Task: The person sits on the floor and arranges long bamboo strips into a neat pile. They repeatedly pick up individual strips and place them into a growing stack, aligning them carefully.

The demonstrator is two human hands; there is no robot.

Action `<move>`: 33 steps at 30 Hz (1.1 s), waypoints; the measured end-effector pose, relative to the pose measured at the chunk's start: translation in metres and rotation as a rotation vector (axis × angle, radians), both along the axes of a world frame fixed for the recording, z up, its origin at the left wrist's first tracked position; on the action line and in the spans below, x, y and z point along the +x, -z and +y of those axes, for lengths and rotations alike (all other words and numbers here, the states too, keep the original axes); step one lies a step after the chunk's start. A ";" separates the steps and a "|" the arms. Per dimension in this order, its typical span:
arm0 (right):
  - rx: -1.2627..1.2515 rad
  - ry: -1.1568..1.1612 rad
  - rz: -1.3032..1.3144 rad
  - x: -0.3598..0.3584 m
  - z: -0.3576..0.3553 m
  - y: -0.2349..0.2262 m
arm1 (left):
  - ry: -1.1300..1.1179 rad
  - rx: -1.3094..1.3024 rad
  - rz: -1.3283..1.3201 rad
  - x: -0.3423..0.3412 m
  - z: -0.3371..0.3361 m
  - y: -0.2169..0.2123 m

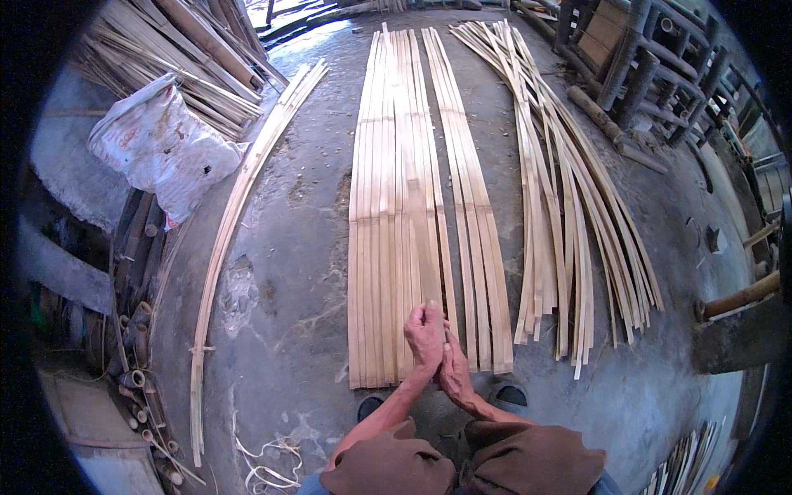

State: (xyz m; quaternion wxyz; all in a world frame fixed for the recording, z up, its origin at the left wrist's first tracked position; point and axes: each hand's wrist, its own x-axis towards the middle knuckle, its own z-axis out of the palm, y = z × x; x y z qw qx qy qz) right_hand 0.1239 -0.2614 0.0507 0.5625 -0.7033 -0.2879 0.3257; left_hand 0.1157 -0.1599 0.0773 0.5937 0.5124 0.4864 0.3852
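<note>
My left hand curls closed around a bamboo strip; just beside it, my right hand, whose grip I cannot tell.

Hands: two, left hand and right hand
Held strip: one
Flat rows: two, wide row and narrow row; strips too close to count
Crossed pile: one; strips overlap, uncounted
Slim bundle: one
White sack: one
Shoes: two, left shoe and right shoe
Brown knees: two
Cut poles: several, partly hidden, exact number unclear
</note>
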 end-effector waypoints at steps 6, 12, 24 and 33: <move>-0.066 0.053 0.012 0.016 -0.004 0.002 | 0.117 -0.051 -0.055 0.019 -0.004 0.007; -0.256 0.062 -0.057 0.036 -0.010 0.013 | 0.322 0.257 0.296 0.018 0.006 0.049; -0.185 0.057 0.140 0.054 -0.013 0.043 | 0.761 1.008 0.802 -0.026 0.001 0.075; -0.220 0.046 0.190 0.056 -0.007 0.033 | 0.797 0.999 0.858 -0.028 0.003 0.078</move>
